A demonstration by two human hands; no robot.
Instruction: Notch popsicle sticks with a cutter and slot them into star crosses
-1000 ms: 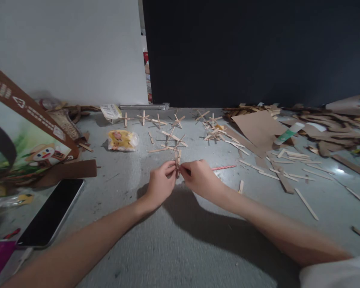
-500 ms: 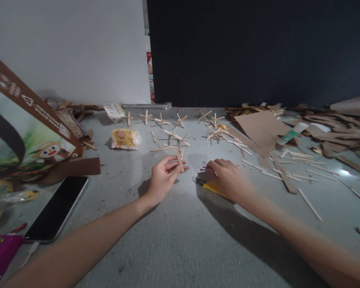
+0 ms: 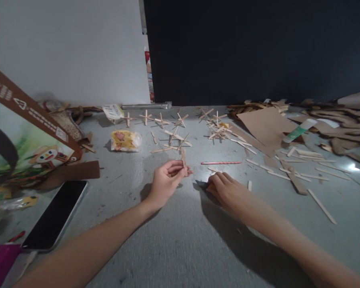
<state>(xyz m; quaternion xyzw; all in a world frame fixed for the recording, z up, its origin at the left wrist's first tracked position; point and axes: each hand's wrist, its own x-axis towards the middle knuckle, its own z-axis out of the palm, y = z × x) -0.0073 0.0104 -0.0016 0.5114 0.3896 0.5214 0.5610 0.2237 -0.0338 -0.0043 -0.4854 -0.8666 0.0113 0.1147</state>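
Clock positions are taken from the space between my hands, twelve straight ahead. The work appears part done. Several crossed sticks [image 3: 146,117] sit on the grey table [image 3: 165,248] in a loose spread from eleven to one o'clock, seemingly assembled; around one o'clock some overlap in a tangle, so an exact count is not possible. My left hand [image 3: 166,180], at nine, pinches one flat wooden stick [image 3: 184,157] near its lower end, tip pointing towards twelve; whether a second piece is joined to it I cannot tell. My right hand [image 3: 226,188], at four, has its fingers curled over a dark pointed thing [image 3: 201,183], mostly hidden; I cannot tell whether it is gripped. Loose sticks [image 3: 309,154] lie uncrossed between two and three, so material appears to remain.

Surroundings: a black panel [image 3: 258,52] closes off one o'clock and a white panel [image 3: 63,52] eleven. A printed bag [image 3: 33,132] occupies the space between nine and ten. A cardboard sheet [image 3: 259,126] lies towards two, a phone [image 3: 55,216] between eight and nine, a small packet [image 3: 124,141] at ten, a glue stick [image 3: 300,130] at two. Nearest obstructions, in my judgement: a pencil [image 3: 221,163] just beyond my right fingers, and a short stick [image 3: 213,169] between the two.
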